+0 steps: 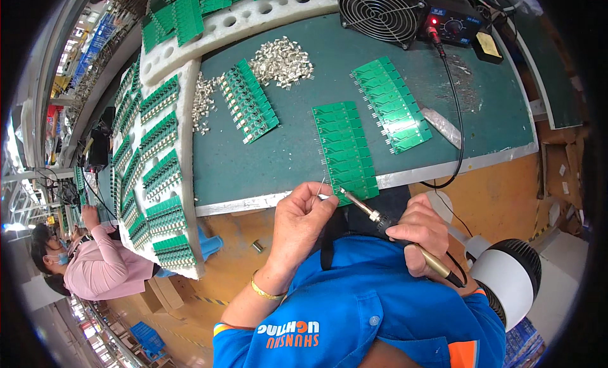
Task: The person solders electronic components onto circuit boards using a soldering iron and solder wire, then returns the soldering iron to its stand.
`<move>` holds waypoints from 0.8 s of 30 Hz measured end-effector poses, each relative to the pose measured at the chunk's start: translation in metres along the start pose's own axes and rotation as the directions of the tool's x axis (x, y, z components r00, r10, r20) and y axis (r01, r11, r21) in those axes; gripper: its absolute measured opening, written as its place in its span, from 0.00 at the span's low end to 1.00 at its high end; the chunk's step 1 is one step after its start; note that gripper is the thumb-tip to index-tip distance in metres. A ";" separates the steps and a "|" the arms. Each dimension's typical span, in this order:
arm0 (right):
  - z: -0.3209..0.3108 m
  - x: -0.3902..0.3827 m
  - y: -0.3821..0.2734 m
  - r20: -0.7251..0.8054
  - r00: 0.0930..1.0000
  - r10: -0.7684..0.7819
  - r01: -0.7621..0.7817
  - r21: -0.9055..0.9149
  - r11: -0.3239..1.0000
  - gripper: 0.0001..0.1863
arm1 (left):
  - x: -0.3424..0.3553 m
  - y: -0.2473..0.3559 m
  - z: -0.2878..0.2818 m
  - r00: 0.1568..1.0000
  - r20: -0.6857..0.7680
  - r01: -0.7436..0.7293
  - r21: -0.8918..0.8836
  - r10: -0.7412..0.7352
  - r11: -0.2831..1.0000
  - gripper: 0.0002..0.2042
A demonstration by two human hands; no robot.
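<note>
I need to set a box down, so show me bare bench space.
Bare: front-left of the workbench, between white foam, metal edging and the middle circuit board; also right of the soldering-iron cord. Crowded: around the component heap and the soldering station.

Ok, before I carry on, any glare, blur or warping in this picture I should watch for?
Head view: glare whitens part of the right-hand circuit board; the far-left lamp is blown out; fisheye warping bows the table's front edge slightly, with black corners. Same view: soldering iron and left hand show no obvious blur, though the tip's contact is too small to judge.
</note>
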State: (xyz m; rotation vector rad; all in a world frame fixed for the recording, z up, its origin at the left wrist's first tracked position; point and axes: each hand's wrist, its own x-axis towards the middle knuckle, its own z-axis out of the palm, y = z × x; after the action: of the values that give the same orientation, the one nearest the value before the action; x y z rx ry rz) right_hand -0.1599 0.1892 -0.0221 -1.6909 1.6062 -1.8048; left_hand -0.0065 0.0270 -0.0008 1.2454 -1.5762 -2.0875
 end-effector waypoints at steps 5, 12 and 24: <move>0.001 0.002 0.002 -0.002 1.000 -0.013 0.013 -0.021 1.000 0.10 | -0.002 0.006 0.000 0.998 0.007 0.055 -0.016 -0.055 0.998 0.03; 0.001 0.005 0.002 0.005 1.000 -0.025 0.026 -0.025 0.999 0.10 | -0.001 0.007 0.001 0.998 0.009 0.062 -0.005 -0.062 0.998 0.03; -0.001 0.009 0.000 0.028 0.999 -0.025 0.026 -0.043 0.999 0.09 | 0.001 0.006 0.000 0.998 0.020 0.055 0.008 -0.055 0.998 0.04</move>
State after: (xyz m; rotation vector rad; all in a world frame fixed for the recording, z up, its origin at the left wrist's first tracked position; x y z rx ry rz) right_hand -0.1637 0.1829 -0.0161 -1.7547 1.6314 -1.7628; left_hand -0.0089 0.0236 0.0038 1.2885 -1.5768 -2.1360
